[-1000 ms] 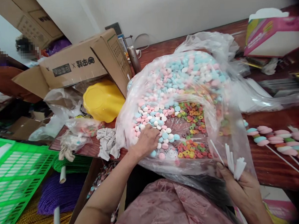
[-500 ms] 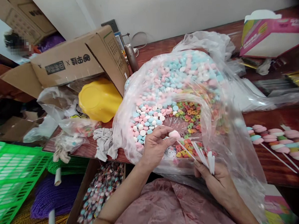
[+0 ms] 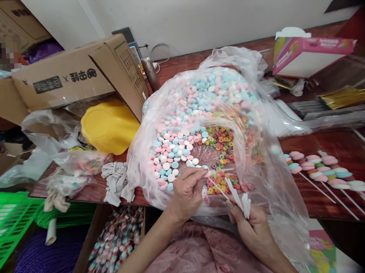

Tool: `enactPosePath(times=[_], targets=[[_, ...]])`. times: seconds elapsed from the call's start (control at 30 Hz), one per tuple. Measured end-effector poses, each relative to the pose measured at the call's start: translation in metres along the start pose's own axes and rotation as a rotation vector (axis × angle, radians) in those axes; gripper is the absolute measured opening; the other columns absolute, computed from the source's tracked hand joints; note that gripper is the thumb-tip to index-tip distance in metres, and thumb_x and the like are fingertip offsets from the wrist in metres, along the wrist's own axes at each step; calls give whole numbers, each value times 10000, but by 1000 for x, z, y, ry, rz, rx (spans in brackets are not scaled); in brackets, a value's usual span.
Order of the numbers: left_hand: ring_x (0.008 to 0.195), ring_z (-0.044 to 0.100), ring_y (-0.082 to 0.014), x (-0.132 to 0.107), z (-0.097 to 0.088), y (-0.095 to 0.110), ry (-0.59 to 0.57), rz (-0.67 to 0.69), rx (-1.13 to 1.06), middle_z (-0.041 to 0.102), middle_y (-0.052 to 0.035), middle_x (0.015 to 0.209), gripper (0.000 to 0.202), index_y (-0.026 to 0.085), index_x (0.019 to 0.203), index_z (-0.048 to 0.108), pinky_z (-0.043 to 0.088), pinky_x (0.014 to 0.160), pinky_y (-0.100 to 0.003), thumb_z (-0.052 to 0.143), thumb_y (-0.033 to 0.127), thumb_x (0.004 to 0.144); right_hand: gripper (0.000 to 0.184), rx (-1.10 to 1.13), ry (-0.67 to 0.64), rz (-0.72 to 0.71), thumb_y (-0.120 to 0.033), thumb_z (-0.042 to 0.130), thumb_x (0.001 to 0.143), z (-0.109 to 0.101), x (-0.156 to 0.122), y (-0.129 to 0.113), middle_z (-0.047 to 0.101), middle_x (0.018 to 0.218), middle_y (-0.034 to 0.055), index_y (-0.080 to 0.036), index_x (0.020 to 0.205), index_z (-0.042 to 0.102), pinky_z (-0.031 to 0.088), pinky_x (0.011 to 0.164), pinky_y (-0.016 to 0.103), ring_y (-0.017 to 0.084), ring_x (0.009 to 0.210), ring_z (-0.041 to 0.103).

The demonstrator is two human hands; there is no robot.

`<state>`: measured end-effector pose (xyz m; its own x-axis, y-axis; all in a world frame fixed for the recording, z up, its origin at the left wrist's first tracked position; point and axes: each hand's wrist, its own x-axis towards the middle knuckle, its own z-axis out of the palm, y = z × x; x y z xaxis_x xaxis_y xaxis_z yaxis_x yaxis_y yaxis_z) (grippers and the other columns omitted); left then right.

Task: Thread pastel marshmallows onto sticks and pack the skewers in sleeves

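My left hand (image 3: 187, 191) is closed, pinching a small pink marshmallow (image 3: 208, 174) at the fingertips. A thin white stick (image 3: 218, 188) runs from my right hand up to that piece; whether its tip is inside I cannot tell. My right hand (image 3: 253, 224) is closed around several white sticks (image 3: 236, 194). Beneath both hands lies a large clear plastic bag (image 3: 141, 171), folded open. Pink, white and blue marshmallows (image 3: 171, 153) fill its left and back, and coloured cereal rings (image 3: 222, 140) lie at its right and front.
Finished marshmallow skewers (image 3: 328, 169) lie on the table at right. At left are a cardboard box (image 3: 69, 73), a yellow tub (image 3: 108, 126) and grey gloves (image 3: 116, 182). Below stand a green crate (image 3: 12, 227) and a box of wrapped sweets (image 3: 114, 242). A person is partly visible far left.
The view has swung right, so everything sits further left. My left fingers have closed further over the marshmallow, covering more of it. Both hands keep their holds.
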<state>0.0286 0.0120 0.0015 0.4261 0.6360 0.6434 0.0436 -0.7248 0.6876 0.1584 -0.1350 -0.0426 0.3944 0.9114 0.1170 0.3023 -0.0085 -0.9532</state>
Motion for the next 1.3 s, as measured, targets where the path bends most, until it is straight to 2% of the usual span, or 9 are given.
enactPosePath(times=[0.2, 0.4, 0.63, 0.73, 0.83, 0.93, 1.0, 1.13, 1.3], targets=[[979, 717, -190, -2, 9, -1, -161, 62, 46, 742, -114, 1032, 277, 193, 1100, 722, 610, 846, -309, 557, 76, 912, 340, -86, 73, -67, -277, 521, 968, -5, -3, 4, 453, 558, -42, -192, 639, 504, 357, 502, 209, 90, 496, 411], [799, 704, -144, 4, 24, 4, -41, -277, -323, 704, -56, 968, 212, 197, 1114, 706, 604, 656, -234, 651, 210, 909, 328, -76, 43, -116, -215, 488, 969, -10, -1, 2, 437, 571, -44, -193, 642, 476, 339, 508, 208, 86, 503, 396], [1068, 678, -205, -2, 25, 8, -282, 148, 15, 698, -140, 1137, 423, 181, 1317, 579, 594, 884, -337, 468, 68, 924, 342, 116, 39, 38, -303, 510, 982, -2, -7, 15, 430, 557, -43, -184, 662, 518, 338, 500, 218, 90, 497, 396], [1065, 672, -214, -6, 31, 15, -423, 152, -30, 689, -165, 1101, 422, 140, 1308, 569, 585, 879, -333, 439, 61, 915, 389, 166, 66, 77, -364, 531, 967, -3, -6, 14, 448, 538, -32, -179, 625, 524, 341, 484, 221, 94, 490, 404], [948, 684, -175, 5, 34, 14, -495, 28, -118, 706, -127, 1058, 372, 160, 1304, 570, 571, 825, -288, 467, 115, 949, 382, 184, 222, 163, -452, 582, 923, -19, 0, 13, 455, 521, -30, -175, 659, 575, 341, 460, 224, 101, 472, 412], [711, 643, -133, 29, 34, -2, -516, -191, 52, 711, -62, 901, 329, 160, 1279, 597, 543, 703, -255, 501, 197, 965, 378, 177, 393, 239, -515, 655, 857, -44, 8, 12, 448, 522, -35, -171, 707, 611, 339, 451, 222, 99, 466, 404], [744, 644, -174, 47, 38, -14, -640, -249, 313, 697, -69, 840, 232, 141, 1106, 689, 538, 748, -305, 548, 226, 943, 410, 170, 398, 241, -532, 668, 841, -55, 11, 12, 441, 515, -32, -173, 658, 593, 331, 450, 223, 96, 464, 398], [1011, 641, -300, 62, 55, -24, -903, -236, 671, 696, -144, 1039, 160, 146, 923, 726, 528, 853, -405, 612, 254, 896, 404, 156, 328, 232, -532, 642, 861, -54, 8, 18, 448, 521, -29, -172, 677, 615, 345, 461, 230, 103, 471, 411], [1008, 619, -280, 51, 59, -23, -925, -147, 721, 686, -131, 1027, 198, 141, 1008, 711, 521, 882, -405, 559, 202, 899, 354, 160, 255, 183, -474, 590, 909, -44, 1, 32, 460, 531, -32, -172, 727, 615, 361, 485, 238, 111, 482, 429]])
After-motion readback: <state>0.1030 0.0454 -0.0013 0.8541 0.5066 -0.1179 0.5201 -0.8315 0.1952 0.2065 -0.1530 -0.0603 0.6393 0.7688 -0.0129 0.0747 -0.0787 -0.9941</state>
